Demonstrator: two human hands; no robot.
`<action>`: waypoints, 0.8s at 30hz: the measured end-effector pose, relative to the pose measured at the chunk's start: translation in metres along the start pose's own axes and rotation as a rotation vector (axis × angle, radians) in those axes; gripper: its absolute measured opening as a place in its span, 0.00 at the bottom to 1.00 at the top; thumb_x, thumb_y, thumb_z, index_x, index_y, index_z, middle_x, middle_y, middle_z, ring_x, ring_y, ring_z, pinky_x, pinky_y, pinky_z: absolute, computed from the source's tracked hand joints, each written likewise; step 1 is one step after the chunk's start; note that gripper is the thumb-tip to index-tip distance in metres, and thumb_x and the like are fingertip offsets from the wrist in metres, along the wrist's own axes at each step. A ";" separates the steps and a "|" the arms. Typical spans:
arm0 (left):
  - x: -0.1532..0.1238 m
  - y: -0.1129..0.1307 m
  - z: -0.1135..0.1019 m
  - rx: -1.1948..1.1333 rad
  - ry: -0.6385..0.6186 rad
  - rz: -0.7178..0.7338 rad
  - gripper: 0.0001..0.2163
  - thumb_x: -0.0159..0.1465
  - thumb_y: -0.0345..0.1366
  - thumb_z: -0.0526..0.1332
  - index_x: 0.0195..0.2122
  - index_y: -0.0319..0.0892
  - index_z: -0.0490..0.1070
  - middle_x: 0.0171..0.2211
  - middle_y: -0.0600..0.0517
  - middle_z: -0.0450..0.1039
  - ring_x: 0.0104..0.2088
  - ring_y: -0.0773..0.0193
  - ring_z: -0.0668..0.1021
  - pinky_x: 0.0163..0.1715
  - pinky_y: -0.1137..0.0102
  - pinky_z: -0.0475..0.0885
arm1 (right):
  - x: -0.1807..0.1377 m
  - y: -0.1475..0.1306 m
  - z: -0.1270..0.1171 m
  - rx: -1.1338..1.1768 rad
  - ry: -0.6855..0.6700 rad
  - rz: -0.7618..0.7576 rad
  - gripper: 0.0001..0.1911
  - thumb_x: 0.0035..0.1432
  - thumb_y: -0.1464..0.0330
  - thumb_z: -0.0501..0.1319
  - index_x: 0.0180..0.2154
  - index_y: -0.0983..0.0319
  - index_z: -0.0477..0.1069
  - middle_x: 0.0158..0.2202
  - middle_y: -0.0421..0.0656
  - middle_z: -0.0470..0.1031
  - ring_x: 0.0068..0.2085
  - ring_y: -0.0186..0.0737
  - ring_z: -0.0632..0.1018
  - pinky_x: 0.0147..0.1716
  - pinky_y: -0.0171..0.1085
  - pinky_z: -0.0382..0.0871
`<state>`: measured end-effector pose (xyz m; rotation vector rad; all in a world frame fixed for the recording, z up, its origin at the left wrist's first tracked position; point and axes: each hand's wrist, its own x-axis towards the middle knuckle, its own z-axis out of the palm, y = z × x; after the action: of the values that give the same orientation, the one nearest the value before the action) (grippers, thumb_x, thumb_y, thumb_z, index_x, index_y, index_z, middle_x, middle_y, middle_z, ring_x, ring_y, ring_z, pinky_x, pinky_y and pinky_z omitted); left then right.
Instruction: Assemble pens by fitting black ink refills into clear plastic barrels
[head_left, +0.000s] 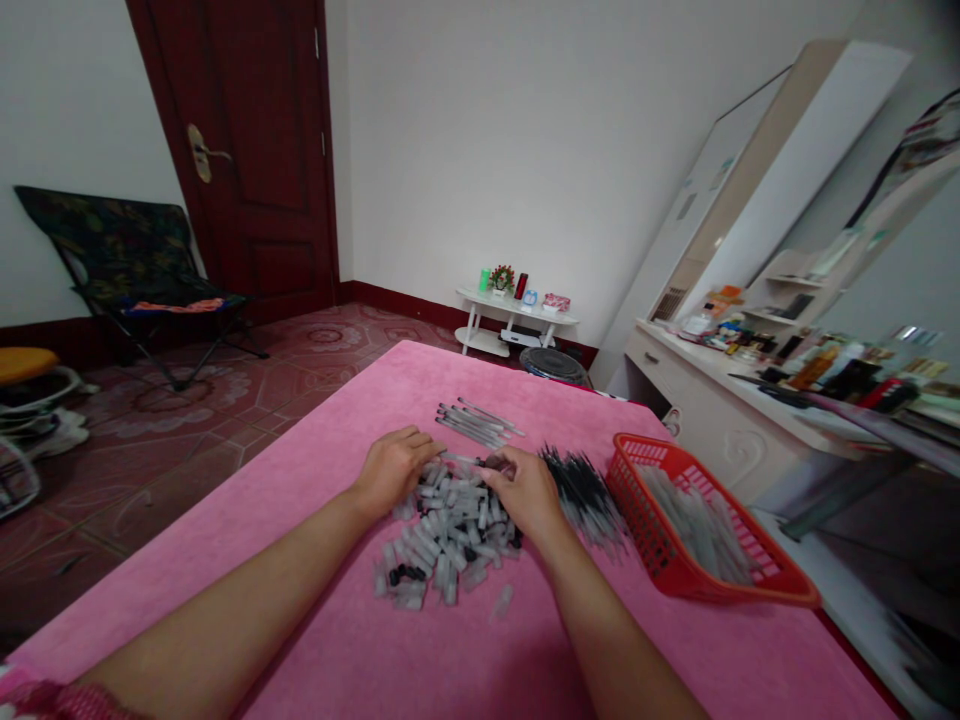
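A thin, pale pen (460, 458) with a dark end lies level between my two hands, above a heap of clear pen caps (454, 530), some with black parts. The fingers of my left hand (397, 468) are closed on the pen's left end. My right hand (527, 488) pinches its dark right end; whether a cap sits there is too small to tell. Just beyond, several pens (476, 422) lie side by side. To the right of my right hand is a bundle of thin, black-ended refills (581, 495).
A red plastic basket (645, 535) holding clear tubes (701, 525) stands at the right edge of the pink-covered table (330, 620). Beyond that is a white dresser (720, 420) with bottles. A folding chair (142, 250) stands by the door, and a low white stand (487, 340) is against the wall.
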<state>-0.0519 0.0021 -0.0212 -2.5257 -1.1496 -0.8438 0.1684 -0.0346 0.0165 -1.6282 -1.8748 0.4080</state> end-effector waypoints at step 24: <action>0.000 0.001 0.004 0.034 0.003 0.043 0.10 0.66 0.36 0.54 0.42 0.43 0.73 0.30 0.51 0.73 0.34 0.62 0.70 0.32 0.69 0.64 | 0.000 -0.001 0.003 0.008 -0.035 -0.033 0.11 0.54 0.60 0.60 0.32 0.60 0.76 0.29 0.41 0.77 0.29 0.36 0.74 0.27 0.32 0.57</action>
<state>-0.0494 0.0031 -0.0247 -2.5112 -1.0956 -0.8105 0.1654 -0.0344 0.0145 -1.5923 -1.9210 0.4325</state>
